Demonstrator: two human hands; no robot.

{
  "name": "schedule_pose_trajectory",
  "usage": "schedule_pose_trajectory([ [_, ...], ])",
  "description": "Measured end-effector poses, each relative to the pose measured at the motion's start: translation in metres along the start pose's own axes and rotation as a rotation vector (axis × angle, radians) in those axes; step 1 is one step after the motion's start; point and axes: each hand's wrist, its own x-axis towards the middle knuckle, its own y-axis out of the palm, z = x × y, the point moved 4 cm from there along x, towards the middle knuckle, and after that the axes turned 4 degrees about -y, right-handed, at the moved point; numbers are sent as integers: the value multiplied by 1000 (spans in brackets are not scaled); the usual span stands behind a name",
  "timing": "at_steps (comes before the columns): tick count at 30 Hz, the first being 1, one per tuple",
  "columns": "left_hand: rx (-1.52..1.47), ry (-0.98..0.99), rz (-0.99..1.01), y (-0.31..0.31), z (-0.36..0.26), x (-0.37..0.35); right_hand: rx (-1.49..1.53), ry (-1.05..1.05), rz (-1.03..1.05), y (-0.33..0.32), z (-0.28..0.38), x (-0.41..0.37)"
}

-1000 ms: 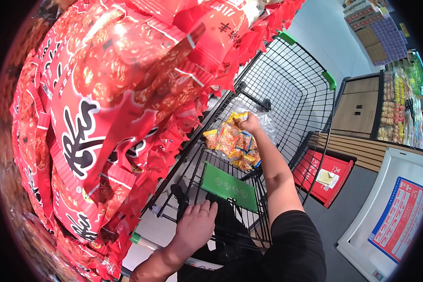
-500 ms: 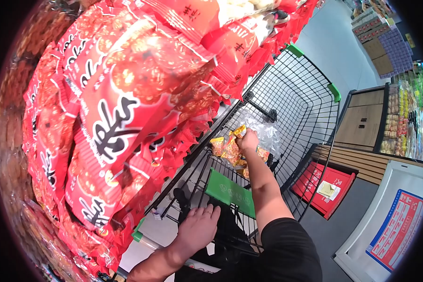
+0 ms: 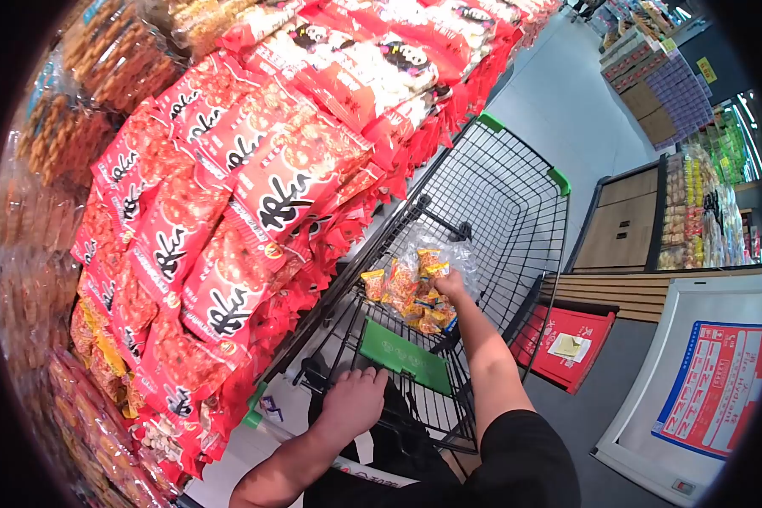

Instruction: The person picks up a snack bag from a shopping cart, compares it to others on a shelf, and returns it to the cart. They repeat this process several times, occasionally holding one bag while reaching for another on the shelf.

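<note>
My right hand (image 3: 452,286) is down in the shopping cart (image 3: 516,190), its fingers closed at a small yellow-orange snack packet (image 3: 434,264). Around it, several similar snack packets (image 3: 402,284) lie in or against a crumpled clear plastic bag (image 3: 464,252). Part of my right fingertips is hidden by the hand itself. My left hand (image 3: 357,401) rests palm down near the cart's rear, fingers extended and holding nothing visible. Its forearm passes over the cart handle (image 3: 372,474). Just ahead of it is the green child-seat panel (image 3: 406,356).
Large red snack bags (image 3: 254,212) are heaped close along the cart's left side. To the right stand a red box (image 3: 565,343), a white fire hydrant cabinet (image 3: 694,381) and wooden cabinet doors (image 3: 616,222). Stacked cartons (image 3: 660,93) are farther up the aisle floor (image 3: 559,85).
My view has shifted, so the red bag heap looks smaller and farther off. My right hand has moved slightly down among the packets, and more of them show. The left hand stays near the handle.
</note>
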Motion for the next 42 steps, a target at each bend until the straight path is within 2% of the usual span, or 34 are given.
schedule_pose_trajectory([
  [3, 10, 4, 38, -1, -1, 2, -120, 35, 58, 35, -5, 27],
  [4, 11, -7, 48, 1, 0, 2, -336, 87, 136, 24, 46, 4],
  [5, 12, 11, 19, 0, 0, 1, -330, 90, 147, 32, 55, 4],
  [7, 19, 22, -12, 0, 0, 1, -517, 187, 135, 44, 55, 10],
  [8, 20, 26, -19, -1, -1, 1, -526, 248, 174, 56, 31, 27],
  [11, 28, 26, -19, -4, -2, 1, -445, 262, 126, 47, 50, 13],
  [13, 27, 21, -4, -4, -2, 2, -484, 235, 169, 45, 42, 18],
  [15, 21, 20, -14, -3, -4, 1, -481, 56, 89, 37, 39, 17],
  [17, 29, 18, 5, -2, -5, 1, -469, 42, 65, 34, 6, 28],
  [19, 36, 19, 17, -2, -6, 2, -283, 37, 155, 27, -16, 35],
  [20, 19, 3, 30, -1, -6, 2, -102, 59, 227, -3, 51, -18],
  [21, 2, -12, 41, 0, -5, 2, -109, 54, 217, -8, 49, -24],
  [23, 3, 2, 13, 5, -4, 2, 466, 37, 201, -15, 43, -45],
  [24, 9, 9, -3, 6, -4, 2, 456, 24, 193, -32, 65, -69],
  [25, 4, 14, -19, 4, -5, 4, 736, -15, 347, -50, 118, -119],
  [26, -43, -24, -17, -1, -3, 6, 1012, -53, 508, -61, 155, -156],
  [27, -92, -64, -10, -1, -2, 5, 1074, -178, 583, -67, 164, -177],
  [28, -222, -35, -149, 1, 1, 2, 1155, -245, 734, -73, 178, -203],
  [29, -232, -33, -162, 6, 7, 4, 1232, -313, 889, -82, 199, -231],
  [31, -719, 90, -313, -1, 13, 1, 1238, -402, 906, -100, 256, -296],
  [32, -1145, 40, -157, -5, 12, -3, 1229, -404, 911, -102, 271, -315],
  [33, -1563, -11, 19, -10, 10, -7, 1248, -513, 1002, -104, 286, -334],
  [34, -1672, -8, 98, -25, 6, -18, 1264, -619, 1094, -105, 300, -354],
  [35, -1863, 155, 96, -44, -3, -33, 1257, -614, 1101, -103, 310, -369],
  [37, -2008, 374, 107, -94, -24, -73, 1181, -664, 1151, -93, 332, -397],
  [39, -1950, 414, 80, -111, -28, -100, 1133, -722, 1196, -72, 343, -416],
  [41, -1887, 454, 61, -123, -25, -123, 1162, -632, 966, -53, 336, -429],
  [42, -1895, 430, 53, -130, -20, -133, 1159, -636, 968, -48, 346, -437],
])
